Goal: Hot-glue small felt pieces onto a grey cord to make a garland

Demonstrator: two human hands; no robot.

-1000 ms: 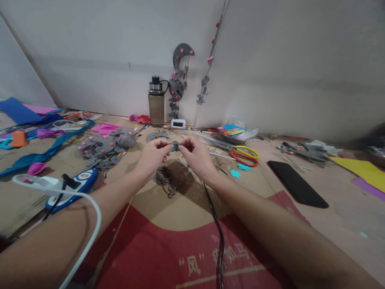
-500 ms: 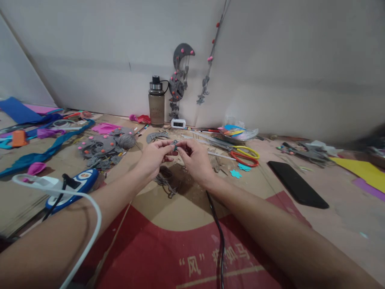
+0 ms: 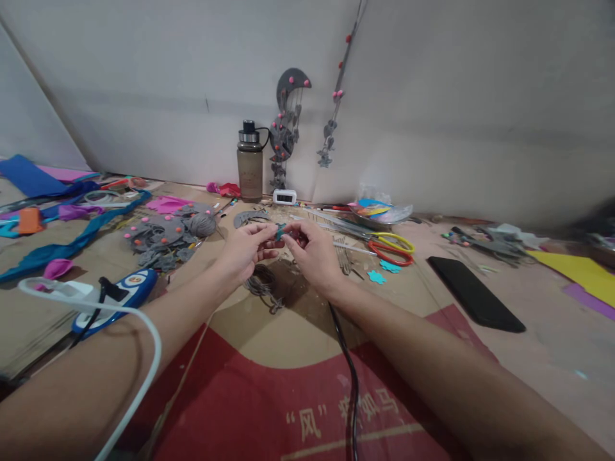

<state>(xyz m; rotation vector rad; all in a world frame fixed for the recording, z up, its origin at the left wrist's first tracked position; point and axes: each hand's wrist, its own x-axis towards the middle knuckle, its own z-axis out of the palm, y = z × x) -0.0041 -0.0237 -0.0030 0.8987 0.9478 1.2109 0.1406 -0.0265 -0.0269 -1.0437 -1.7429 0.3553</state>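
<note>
A small teal piece (image 3: 280,233), perhaps felt, is pinched between the fingertips of both hands over the middle of the cardboard. My left hand (image 3: 247,251) grips it from the left, my right hand (image 3: 314,255) from the right. Fingers cover most of the piece, so its shape is unclear. Below the hands lies a loose bundle of grey cord (image 3: 262,282). Just behind them rests a grey crescent-shaped cutout (image 3: 250,217). To the right of my right hand are scissors with red and yellow handles (image 3: 393,248) and a turquoise flower cutout (image 3: 377,277).
A bottle (image 3: 250,169) and a small white digital clock (image 3: 284,197) stand by the wall. Grey decorations with pompoms (image 3: 152,237) lie left, near a blue power strip (image 3: 139,285). A black phone (image 3: 473,293) lies right. A black cable (image 3: 348,365) runs toward me.
Both hands stay in nearly the same place, still pinching the teal piece, with slight finger shifts. The hanging grey string on the wall has swung or turned a little.
</note>
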